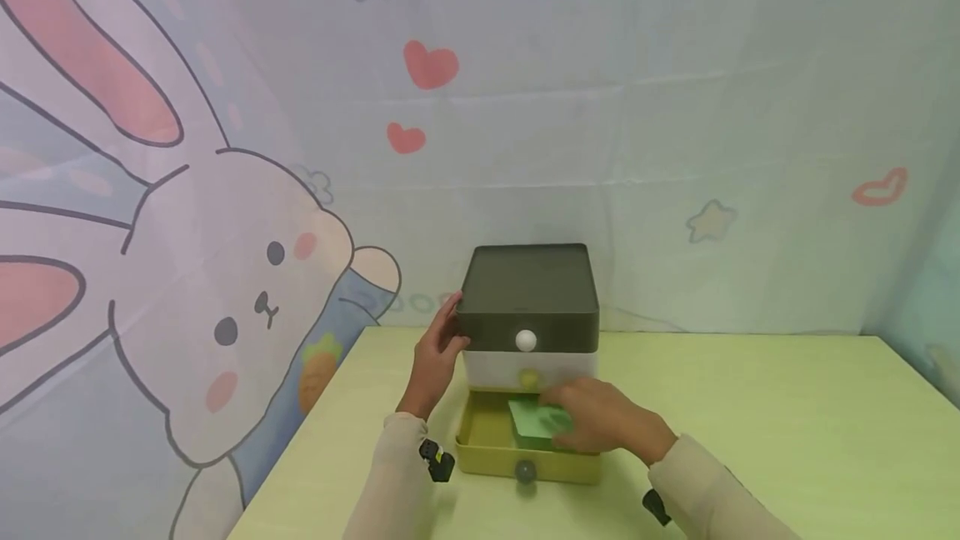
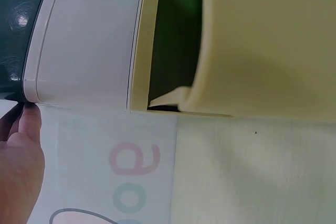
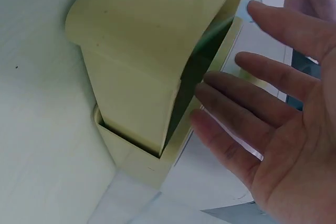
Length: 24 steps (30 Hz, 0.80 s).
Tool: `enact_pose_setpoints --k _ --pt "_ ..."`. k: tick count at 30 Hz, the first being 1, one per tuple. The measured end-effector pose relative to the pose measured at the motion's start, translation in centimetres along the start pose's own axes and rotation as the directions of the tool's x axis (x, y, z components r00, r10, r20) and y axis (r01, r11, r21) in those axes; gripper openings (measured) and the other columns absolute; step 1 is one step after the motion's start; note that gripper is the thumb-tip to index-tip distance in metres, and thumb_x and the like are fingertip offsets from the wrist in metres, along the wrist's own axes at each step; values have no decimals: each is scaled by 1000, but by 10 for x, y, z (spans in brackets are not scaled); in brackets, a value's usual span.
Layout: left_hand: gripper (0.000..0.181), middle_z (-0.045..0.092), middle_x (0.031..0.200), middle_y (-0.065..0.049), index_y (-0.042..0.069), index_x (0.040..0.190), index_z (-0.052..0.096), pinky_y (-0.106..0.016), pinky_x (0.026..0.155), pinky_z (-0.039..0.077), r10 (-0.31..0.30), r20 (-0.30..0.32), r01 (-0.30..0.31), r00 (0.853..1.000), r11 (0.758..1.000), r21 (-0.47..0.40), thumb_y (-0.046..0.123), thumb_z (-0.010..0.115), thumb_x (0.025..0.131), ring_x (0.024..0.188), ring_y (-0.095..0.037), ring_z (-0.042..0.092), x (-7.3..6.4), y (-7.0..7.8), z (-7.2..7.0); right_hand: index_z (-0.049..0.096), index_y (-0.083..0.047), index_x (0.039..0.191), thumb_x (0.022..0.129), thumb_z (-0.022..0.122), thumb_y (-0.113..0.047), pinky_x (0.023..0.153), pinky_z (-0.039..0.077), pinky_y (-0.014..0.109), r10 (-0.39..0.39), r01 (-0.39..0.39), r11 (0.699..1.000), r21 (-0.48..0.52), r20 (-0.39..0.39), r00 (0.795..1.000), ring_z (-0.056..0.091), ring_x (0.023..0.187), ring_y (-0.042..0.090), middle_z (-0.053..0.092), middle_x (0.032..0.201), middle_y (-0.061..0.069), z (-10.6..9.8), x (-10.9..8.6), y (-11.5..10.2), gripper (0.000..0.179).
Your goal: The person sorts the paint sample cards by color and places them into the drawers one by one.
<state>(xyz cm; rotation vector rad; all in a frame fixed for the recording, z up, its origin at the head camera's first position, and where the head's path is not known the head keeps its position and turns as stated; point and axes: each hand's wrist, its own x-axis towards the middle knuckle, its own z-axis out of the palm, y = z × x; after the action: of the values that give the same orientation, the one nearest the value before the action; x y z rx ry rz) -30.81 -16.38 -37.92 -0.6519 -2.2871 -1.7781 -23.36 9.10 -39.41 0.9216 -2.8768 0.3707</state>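
Note:
A small desktop drawer unit (image 1: 529, 282) has a dark green top drawer, a white middle drawer and a yellow bottom drawer (image 1: 491, 462) pulled out. A light green flat-topped block (image 1: 531, 422) lies in the right part of the yellow drawer. My left hand (image 1: 437, 361) steadies the unit, its fingertips on the left side of the dark top drawer. Over the right of the yellow drawer is my right hand (image 1: 600, 417), blurred and overlapping the green block in the head view. In the right wrist view its fingers (image 3: 247, 95) are spread and nearly straight, with nothing between them.
The unit stands on a pale yellow-green table (image 1: 750, 423). Behind it hangs a cloth backdrop (image 1: 637, 148) printed with a rabbit, hearts and stars. The pulled-out drawer's round grey knob (image 1: 526, 472) points towards me.

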Motion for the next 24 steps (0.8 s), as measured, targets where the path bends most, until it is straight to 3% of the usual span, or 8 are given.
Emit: enact_pose_setpoints --k 9,16,21,24 --pt "65 49 153 -13 39 155 36 -53 115 43 8 -33 -8 999 1000 -9 7 52 101 143 -28 48 12 -33 3 72 -7 113 77 83 -23 76 59 39 -26 25 1000 -17 -46 999 68 94 23 75 109 5 3 0 5 40" --pt "65 51 151 -10 46 152 36 -52 114 44 37 -34 -37 999 999 3 9 53 101 142 -27 50 13 -36 2 73 -10 110 75 82 -20 73 58 37 -46 44 999 -27 -80 996 68 91 21 75 105 1 1 -2 -1 38" --pt "65 50 153 -11 44 153 36 -52 114 44 32 -34 -32 999 999 7 8 52 101 143 -27 49 12 -35 2 74 -11 108 74 83 -20 67 56 32 -50 46 998 -37 -102 994 67 85 18 75 100 -1 1 -3 -6 36" --pt "64 48 154 -13 39 155 36 -53 115 43 17 -27 -17 999 1000 -7 7 51 101 144 -29 48 10 -27 1 73 -14 108 75 84 -23 64 54 30 -54 48 997 -56 -111 992 65 81 15 75 98 -4 1 -4 -8 36"
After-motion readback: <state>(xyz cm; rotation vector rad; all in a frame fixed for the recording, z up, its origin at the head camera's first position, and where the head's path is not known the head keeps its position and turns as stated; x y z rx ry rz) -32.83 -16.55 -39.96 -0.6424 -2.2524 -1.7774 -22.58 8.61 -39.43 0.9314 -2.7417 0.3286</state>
